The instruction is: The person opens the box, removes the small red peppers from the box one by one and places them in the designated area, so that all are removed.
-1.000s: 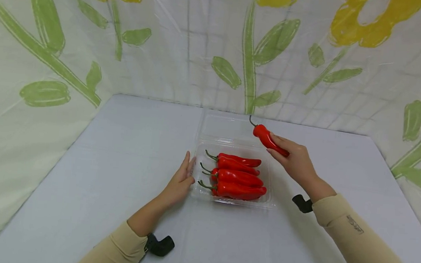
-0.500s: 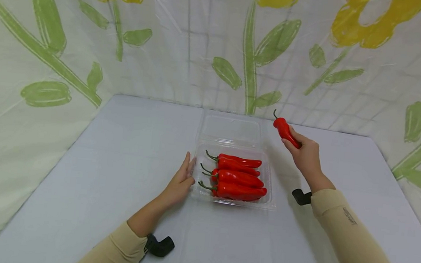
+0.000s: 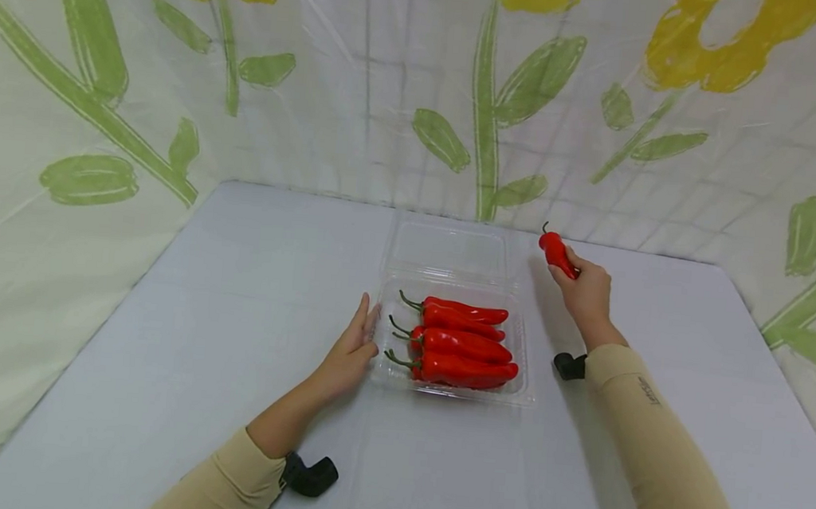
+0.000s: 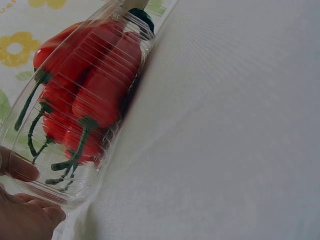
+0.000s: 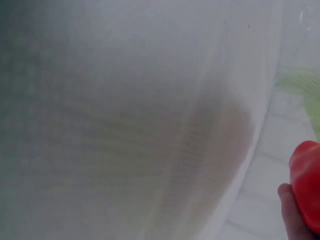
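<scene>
My right hand (image 3: 584, 287) grips a red pepper (image 3: 557, 254) around its lower end, raised near the table's far edge, its green stem pointing up and to the left. Part of that pepper (image 5: 307, 182) and a fingertip show at the right of the right wrist view. In the middle of the table lies a clear plastic clamshell box (image 3: 522, 375) with several red peppers (image 3: 469, 345) in a row, stems to the left. Against the box's left side rests my left hand (image 3: 344, 355), fingers extended. The left wrist view shows its thumb (image 4: 42, 215) right at the plastic rim.
The box's hinged lid (image 3: 449, 248) lies folded back toward the far edge of the white table (image 3: 248, 274). Behind stands a white curtain (image 3: 302, 134) printed with yellow flowers. Black wrist cameras (image 3: 313, 477) are strapped to both wrists.
My right hand has carried the pepper to the right, away from the box, rising first and then sinking a little. The left hand and the box have stayed in place.
</scene>
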Tool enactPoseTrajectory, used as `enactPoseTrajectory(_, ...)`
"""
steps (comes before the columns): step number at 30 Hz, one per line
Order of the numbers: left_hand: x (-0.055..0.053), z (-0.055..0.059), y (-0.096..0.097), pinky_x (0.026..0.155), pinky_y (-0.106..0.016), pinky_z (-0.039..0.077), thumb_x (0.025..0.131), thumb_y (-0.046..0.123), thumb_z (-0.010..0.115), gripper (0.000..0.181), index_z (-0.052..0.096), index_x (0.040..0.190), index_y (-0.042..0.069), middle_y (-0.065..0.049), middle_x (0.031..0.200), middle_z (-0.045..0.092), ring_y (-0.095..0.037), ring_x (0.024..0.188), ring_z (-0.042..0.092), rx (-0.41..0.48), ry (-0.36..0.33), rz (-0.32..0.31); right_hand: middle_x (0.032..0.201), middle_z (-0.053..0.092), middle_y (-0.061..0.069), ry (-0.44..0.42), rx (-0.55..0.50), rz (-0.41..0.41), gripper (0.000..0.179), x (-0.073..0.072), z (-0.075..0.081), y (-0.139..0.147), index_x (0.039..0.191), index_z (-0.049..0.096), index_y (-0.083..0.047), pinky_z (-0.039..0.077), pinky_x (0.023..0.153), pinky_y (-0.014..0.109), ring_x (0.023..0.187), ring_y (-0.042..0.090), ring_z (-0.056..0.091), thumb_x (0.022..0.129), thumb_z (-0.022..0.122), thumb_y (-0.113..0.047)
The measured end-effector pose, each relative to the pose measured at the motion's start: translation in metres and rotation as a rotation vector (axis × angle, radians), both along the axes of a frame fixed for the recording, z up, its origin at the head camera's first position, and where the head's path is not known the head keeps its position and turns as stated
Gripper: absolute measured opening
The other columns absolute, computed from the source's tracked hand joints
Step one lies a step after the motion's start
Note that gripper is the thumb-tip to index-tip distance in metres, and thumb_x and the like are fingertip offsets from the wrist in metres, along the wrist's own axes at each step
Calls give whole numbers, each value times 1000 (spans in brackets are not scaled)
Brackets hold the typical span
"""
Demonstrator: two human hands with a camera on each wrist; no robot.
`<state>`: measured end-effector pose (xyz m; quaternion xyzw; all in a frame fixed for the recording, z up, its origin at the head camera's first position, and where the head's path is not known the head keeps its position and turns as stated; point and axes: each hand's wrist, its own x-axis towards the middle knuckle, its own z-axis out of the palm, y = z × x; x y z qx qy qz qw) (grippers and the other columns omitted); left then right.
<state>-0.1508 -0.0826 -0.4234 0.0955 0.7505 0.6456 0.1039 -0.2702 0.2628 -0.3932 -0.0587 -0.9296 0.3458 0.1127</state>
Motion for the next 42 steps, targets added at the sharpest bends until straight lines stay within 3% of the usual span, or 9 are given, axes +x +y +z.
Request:
enactPoseTrajectory(7,0,0,0,115,-48,5,82,-8,30,77,-9,148,0,-19,155,10,-28,144,6,-5,3,2,131,49,30,-111,149,36,53,-8,2,-3,138,39,-2,46,87,47,106,42,52,91,57,-18)
enactPoseTrajectory(13,-1,-1,0,115,-48,5,81,-8,30,78,-10,148,0,-20,155,9,-28,144,5,-1,4,-4,124,53,31,-185,322,134,52,-13,-1,-7,138,39,4,45,85,49,96,41,52,91,53,-13)
enactPoseTrajectory(20,0,-1,0,116,-48,6,82,-8,30,77,-9,148,0,-19,155,11,-28,144,6,-13,3,0,129,47,34,-247,426,211,54,-14,-2,-11,137,37,10,43,94,52,105,42,53,88,53,-7)
enactPoseTrajectory(26,0,0,0,116,-48,6,82,-8,31,77,-9,148,1,-19,155,12,-27,144,7,-14,5,-2,111,57,32,-227,448,219,49,-15,-4,-13,133,42,10,47,80,46,85,37,52,90,50,-12)
enactPoseTrajectory(31,0,-1,-1,116,-48,6,83,-8,31,77,-10,148,1,-20,155,10,-28,144,6,-12,6,-5,104,59,28,-229,421,194,49,-16,-5,-14,135,41,9,44,70,39,79,33,49,92,48,-14)
enactPoseTrajectory(34,-1,-1,-1,115,-48,7,83,-8,31,77,-10,148,1,-20,155,10,-29,144,6,-9,9,-8,103,60,28,-236,425,191,50,-15,-2,-15,135,41,8,45,70,40,79,33,51,92,48,-16)
enactPoseTrajectory(40,-1,-1,-1,115,-49,7,82,-8,31,78,-10,148,1,-20,155,10,-29,144,5,-7,11,-15,119,56,31,-263,401,166,57,-7,13,-17,141,34,3,48,82,49,92,40,55,91,46,-22)
enactPoseTrajectory(42,0,-1,-1,115,-49,7,82,-8,31,78,-10,148,1,-20,155,10,-29,144,5,-9,12,-12,110,61,29,-253,391,163,58,-5,19,-17,142,34,2,49,77,48,85,38,55,91,48,-22)
